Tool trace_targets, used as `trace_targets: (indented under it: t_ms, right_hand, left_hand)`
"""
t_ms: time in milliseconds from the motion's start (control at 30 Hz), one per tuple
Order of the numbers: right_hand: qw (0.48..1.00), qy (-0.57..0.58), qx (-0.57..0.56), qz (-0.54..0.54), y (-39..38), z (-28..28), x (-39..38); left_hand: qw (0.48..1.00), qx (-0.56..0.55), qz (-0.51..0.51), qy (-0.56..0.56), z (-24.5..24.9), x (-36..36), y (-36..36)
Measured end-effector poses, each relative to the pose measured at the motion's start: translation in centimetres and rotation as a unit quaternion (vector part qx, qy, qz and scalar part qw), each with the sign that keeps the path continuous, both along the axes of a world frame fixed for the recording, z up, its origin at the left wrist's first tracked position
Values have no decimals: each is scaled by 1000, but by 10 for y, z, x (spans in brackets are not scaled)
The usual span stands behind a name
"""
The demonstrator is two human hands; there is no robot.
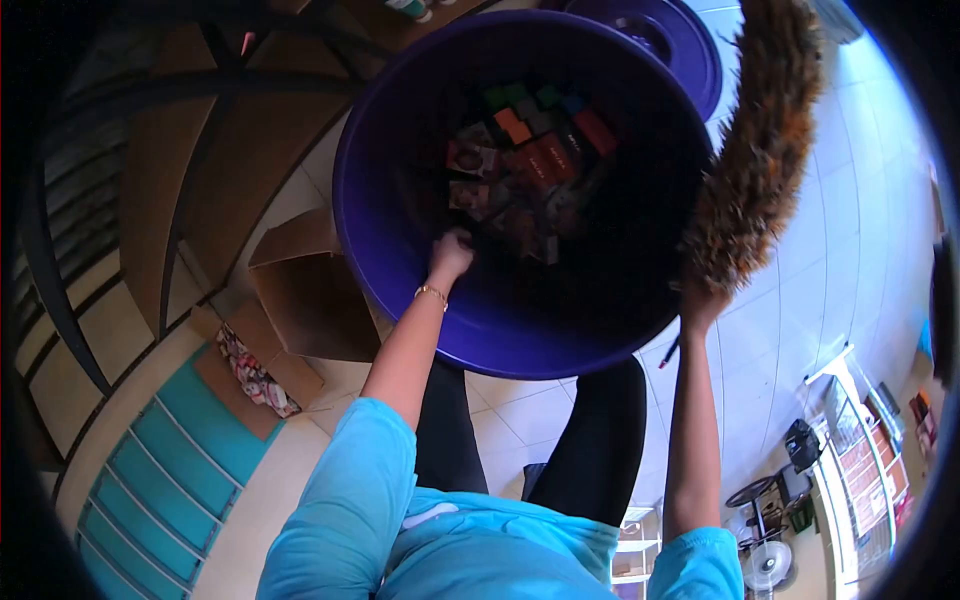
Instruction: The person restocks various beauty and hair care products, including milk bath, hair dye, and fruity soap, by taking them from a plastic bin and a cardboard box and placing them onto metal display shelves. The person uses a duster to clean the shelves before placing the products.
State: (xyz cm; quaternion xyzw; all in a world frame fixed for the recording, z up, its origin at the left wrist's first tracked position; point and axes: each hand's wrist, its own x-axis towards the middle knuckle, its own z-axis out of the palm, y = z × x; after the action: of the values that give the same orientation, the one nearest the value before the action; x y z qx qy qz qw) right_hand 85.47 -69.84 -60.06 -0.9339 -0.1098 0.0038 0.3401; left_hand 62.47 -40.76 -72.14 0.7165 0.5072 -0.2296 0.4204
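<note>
It looked like a shop: wooden shelves (150, 170) and a cardboard box (310, 290) left of the purple tub (400, 260), a stocked rack (865, 470) right of it.

There is one purple tub (400, 220) and one lid (690, 50) of the same colour. The packets (530, 165) in the tub number well over ten (too jumbled and dark for an exact count), at least three of them green. There is one duster (760, 150). Two hands show, the left hand (450, 255) and the right hand (702, 305), with one bracelet (432, 292). There is one open box (315, 295) and one fan (768, 565).
</note>
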Motion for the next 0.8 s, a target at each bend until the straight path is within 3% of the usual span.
trace_targets:
  t_ms: [67, 100, 167, 233, 267, 433, 500, 533, 567, 667, 767, 800]
  right_hand:
    - [997, -24, -66, 21, -7, -2, -2]
    - [992, -32, -111, 55, -13, -4, -3]
    - [997, 49, 9, -50, -17, -9, -7]
    - [964, 173, 172, -103, -1, 6, -9]
    - [962, 180, 169, -114, -4, 5, -9]
    - [992, 93, 50, -61, -29, -14, -14]
    - [996, 82, -3, -33, -54, -24, -16]
    - [979, 158, 83, -102, -26, -8, -16]
    - [984, 143, 61, -91, -27, -13, -15]
    - [995, 73, -13, -68, -34, -15, -17]
    - [984, 107, 82, -116, -25, -12, -16]
    - [987, 119, 37, -102, -30, -12, -16]
  left_hand:
    - [985, -11, 164, -57, -85, -25, 14]
    - [990, 27, 127, -61, -85, -18, 17]
    - [991, 105, 47, -71, -68, 18, 26]
    - [963, 204, -115, -133, -85, 31, 40]
    - [935, 250, -194, -160, -94, 36, 47]
    - [863, 321, -326, -213, -122, 83, 77]
    - [868, 283, -372, -166, -131, 93, 84]
    - [885, 220, -397, -99, -134, 97, 88]
    - [895, 153, -418, -31, -134, 98, 88]
    - [857, 71, -496, 125, -123, 89, 77]
    - [902, -112, -417, 21, -147, 47, 80]
    - [884, -166, -437, -22, -153, 39, 77]
